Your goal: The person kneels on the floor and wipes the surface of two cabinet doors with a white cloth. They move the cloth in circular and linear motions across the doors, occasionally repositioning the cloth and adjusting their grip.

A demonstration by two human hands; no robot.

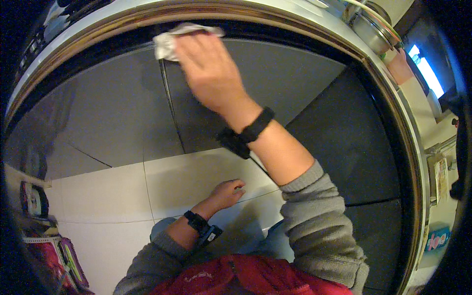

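A white cloth [165, 46] lay under the right hand [206, 69], against the dark strip [265, 33] along the grey panels [108, 98].
It looked thin, creased and bunched. The hand hid its middle; the blurred fingers lay close together, and whether they pinched it cannot be told. The left hand [227, 194], before the pale floor [98, 196], was loosely curled, around what, if anything, unclear. One cloth, two hands and two black wristbands [256, 125] showed.

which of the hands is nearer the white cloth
Right: the right hand is on the white cloth; the left hand is apart from it, lower in view, over the pale floor.
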